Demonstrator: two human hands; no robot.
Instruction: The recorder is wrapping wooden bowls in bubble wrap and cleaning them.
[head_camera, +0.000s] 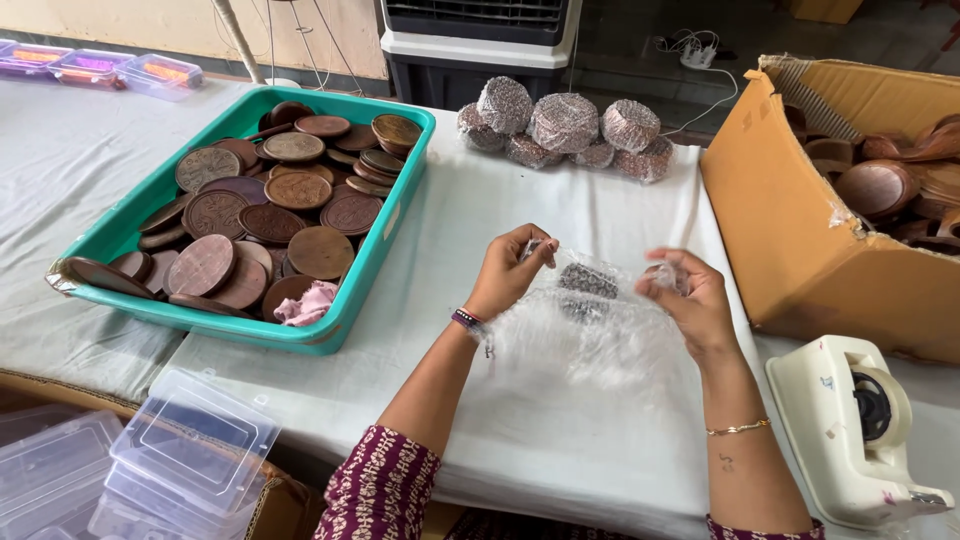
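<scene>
Two hands pinch one bubble wrap sheet (590, 330) over the table (560, 440): left hand (512, 272) grips its far-left corner, right hand (685, 295) the far-right, sheet stretched left-right between them, hanging near.

A white-clothed table (90, 150) stands before a cream wall (120, 25) and a dark floor (640, 40).

A tray (120, 232) of round discs (270, 220) sat at the table's (560, 440) left; wrapped bundles (565, 125) lay behind the middle, beside the tray's far corner; a cardboard box (790, 240) stood at the right, a tape dispenser (855, 425) before it. Between tray and box, both hands (510, 272) (690, 300) held a sheet of bubble wrap (590, 330) over the table; lidded containers (190, 440) were stacked below its near left edge.
</scene>
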